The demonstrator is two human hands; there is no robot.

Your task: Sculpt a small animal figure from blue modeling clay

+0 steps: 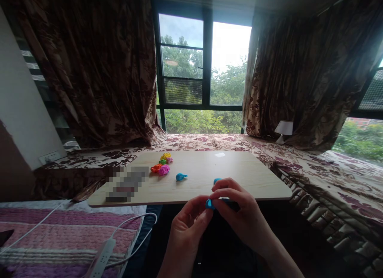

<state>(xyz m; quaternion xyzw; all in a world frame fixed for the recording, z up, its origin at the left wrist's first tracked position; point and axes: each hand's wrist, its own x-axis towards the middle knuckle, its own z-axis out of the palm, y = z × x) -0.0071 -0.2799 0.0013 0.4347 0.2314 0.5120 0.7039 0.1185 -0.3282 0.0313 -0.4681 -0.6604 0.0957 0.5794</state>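
Note:
Both hands meet just in front of the table's near edge, around a small bright blue soft-looking piece (210, 204); I cannot tell whether it is clay or crumpled paper. My left hand (191, 218) pinches it from the left with thumb and forefinger. My right hand (239, 202) pinches it from the right, fingers curled over. Behind the right fingers, another blue piece (217, 181) lies partly hidden. A blue teardrop-shaped piece (180, 177) with a thin tail rests on the table, left of it.
On the pale wooden table (197, 162) sit crumpled pieces in yellow (165, 155), green (162, 161), orange (156, 168) and pink (164, 170). A blurred-out flat item (128, 184) is at the left. A power strip (103, 256) with white cable lies lower left; a small lamp (283, 130) stands back right.

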